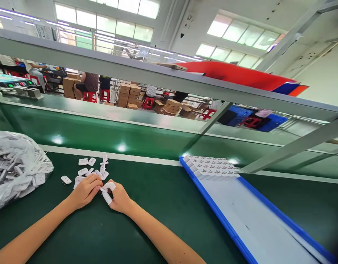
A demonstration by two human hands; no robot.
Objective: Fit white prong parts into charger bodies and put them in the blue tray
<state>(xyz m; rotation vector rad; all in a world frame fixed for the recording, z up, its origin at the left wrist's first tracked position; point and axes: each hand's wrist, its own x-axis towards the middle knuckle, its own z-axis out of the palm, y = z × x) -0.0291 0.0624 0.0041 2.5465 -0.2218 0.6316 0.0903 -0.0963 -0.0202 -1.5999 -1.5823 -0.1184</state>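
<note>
My left hand (86, 190) rests on the green table with its fingers curled over small white plug parts (88, 169) scattered there. My right hand (118, 198) is closed next to it, with white finger cots on its fingertips, pinching a small white part (107, 187). The two hands meet at the fingertips. A clear bag of white plug parts (16, 167) lies at the left. To the right a blue-rimmed tray (221, 223) slopes across the table, with rows of white parts (211, 167) lined up at its far end.
A green conveyor belt (116, 135) runs behind the work area under a grey metal frame (158, 77). Seated people, red stools and stacked cardboard boxes (129, 95) fill the hall beyond. A red sheet (235, 75) lies on the upper rail.
</note>
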